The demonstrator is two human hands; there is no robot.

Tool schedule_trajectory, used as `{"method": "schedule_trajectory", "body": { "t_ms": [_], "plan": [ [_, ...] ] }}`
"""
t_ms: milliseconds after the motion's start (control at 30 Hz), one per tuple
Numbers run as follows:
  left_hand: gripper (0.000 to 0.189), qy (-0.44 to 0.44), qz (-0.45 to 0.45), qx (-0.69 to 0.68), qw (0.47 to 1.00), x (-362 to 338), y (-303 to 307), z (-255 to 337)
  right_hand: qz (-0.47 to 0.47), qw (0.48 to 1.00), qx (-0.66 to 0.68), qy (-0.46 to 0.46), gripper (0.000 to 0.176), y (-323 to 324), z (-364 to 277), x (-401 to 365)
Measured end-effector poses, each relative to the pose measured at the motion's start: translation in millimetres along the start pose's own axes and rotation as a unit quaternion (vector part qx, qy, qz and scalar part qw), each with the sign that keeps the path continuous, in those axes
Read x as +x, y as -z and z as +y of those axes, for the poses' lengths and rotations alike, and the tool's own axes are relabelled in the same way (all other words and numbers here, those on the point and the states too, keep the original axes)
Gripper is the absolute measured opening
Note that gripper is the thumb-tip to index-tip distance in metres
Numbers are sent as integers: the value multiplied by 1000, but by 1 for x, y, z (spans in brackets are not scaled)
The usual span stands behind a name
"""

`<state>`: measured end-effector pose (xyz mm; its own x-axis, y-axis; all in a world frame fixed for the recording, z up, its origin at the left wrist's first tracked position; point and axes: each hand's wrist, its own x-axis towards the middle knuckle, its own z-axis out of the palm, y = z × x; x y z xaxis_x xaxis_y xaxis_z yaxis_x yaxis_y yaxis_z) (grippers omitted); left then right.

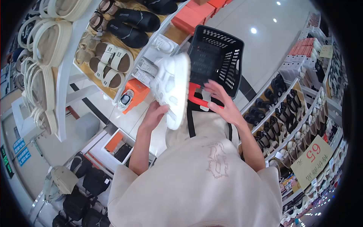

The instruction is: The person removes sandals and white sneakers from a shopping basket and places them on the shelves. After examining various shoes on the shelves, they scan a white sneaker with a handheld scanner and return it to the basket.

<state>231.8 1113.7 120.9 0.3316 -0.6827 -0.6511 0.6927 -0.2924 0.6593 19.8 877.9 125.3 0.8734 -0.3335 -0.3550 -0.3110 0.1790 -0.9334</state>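
This place is looking like a shoe shop. Many sandals (111, 62) and black shoes (132, 28) are lying in rows on the shelves (68, 75) at the left side, and more footwear (289, 102) is filling the racks (302, 125) at the right. A yellow sign (312, 162) is showing the number 65 — it is standing there like a price sign. Orange boxes (189, 19) are sitting by the top shelf, and bags (81, 202) are gathering at the lower left. A black shopping basket (206, 56) is standing on the shiny tiled floor (261, 45) — this also is telling of a shop.
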Motion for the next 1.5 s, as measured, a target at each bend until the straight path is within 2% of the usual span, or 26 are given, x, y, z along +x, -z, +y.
{"method": "schedule_trajectory", "body": {
  "t_ms": [33,133,167,267,300,333,467,567,667,733,767,833,867,933,1033,1067,1100,1133,1167,1233,1267,1300,1367,1400,1433,1500],
  "plan": [
    [67,-47,-55,34,997,-4,-11,4,18,994,99,37,83,-7,-16,0],
    [70,-72,-123,76,987,-3,-41,13,41,970,232,58,90,-23,-46,0],
    [72,-101,-160,100,977,-3,-61,18,71,978,194,-21,82,-24,-46,-1],
    [77,-187,-141,178,956,-3,-106,24,139,960,243,-16,73,-30,-49,3],
    [79,-225,-124,203,945,-6,-118,27,158,931,327,-31,74,-30,-51,3],
    [81,-213,-131,158,955,-8,-130,31,174,894,410,-45,76,-28,-52,3],
    [83,-241,-143,175,944,-15,-158,47,165,912,371,56,84,-22,-39,-5],
    [83,-252,-147,220,931,-10,-165,48,148,910,384,55,79,-8,-14,-6],
    [86,-259,-137,195,936,-2,-165,45,213,925,300,95,76,-7,-38,-10],
    [90,-437,-21,352,828,8,-164,38,230,930,276,79,74,-6,-44,-22],
    [90,-436,-22,351,829,8,-164,37,242,935,252,65,72,-8,-47,-28],
    [92,-499,64,499,706,3,-166,40,261,924,266,84,72,-19,-46,-34],
    [92,-499,63,499,706,-1,-168,41,254,928,256,98,72,-22,-39,-35],
    [92,-450,80,620,638,-15,-174,42,247,930,247,112,71,-25,-38,-38],
    [85,-477,27,620,623,-32,-176,55,215,944,244,63,74,-25,-52,-42],
    [85,-477,28,620,623,-32,-173,56,242,915,316,67,73,-24,-55,-42],
    [81,-493,-12,550,675,-32,-170,58,267,880,387,69,73,-24,-56,-42],
    [77,-505,-51,474,719,-30,-166,61,264,887,374,62,71,-18,-56,-45],
    [77,-505,-48,475,719,-28,-161,64,261,888,374,62,71,-14,-54,-48],
    [70,-418,-54,339,841,-20,-153,71,224,907,343,93,76,-6,-48,-53],
    [75,-384,-57,282,877,-17,-155,71,226,908,342,90,77,-5,-45,-56],
    [75,-384,-57,282,877,-15,-158,72,226,908,342,90,77,-4,-45,-59],
    [83,-230,-144,157,950,-13,-165,74,161,902,382,121,78,-3,-45,-64],
    [87,-171,-191,105,961,-13,-167,74,179,900,377,122,80,-8,-51,-64],
    [87,-171,-192,105,961,-15,-171,73,180,901,377,121,80,-10,-52,-64],
    [81,-86,-181,43,979,-20,-178,73,231,913,322,101,79,-12,-55,-65]
  ]
}}
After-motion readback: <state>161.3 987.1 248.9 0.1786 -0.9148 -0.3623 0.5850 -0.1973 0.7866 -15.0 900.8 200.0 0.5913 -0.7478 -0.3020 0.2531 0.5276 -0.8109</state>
